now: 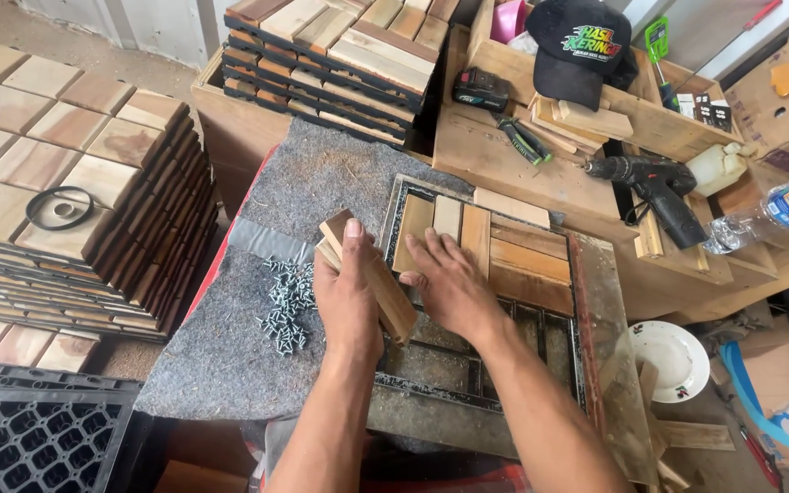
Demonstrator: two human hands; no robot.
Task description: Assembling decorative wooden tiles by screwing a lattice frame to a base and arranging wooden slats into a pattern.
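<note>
My left hand (351, 294) grips a small bundle of wooden slats (369, 274), held tilted over the left side of a black plastic grid frame (468, 365). My right hand (454, 283) lies flat, fingers spread, on wooden slats (504, 251) laid side by side in the frame's far half. The near half of the frame shows bare grid cells. The frame rests on a grey felt mat (267, 228).
A pile of screws (287, 303) lies on the mat left of my hands. Stacks of finished wood tiles (57, 173) stand left and at the back (340, 55). A cordless drill (655, 192), black cap (577, 46), water bottle (778, 210) and white plate (678, 361) sit right.
</note>
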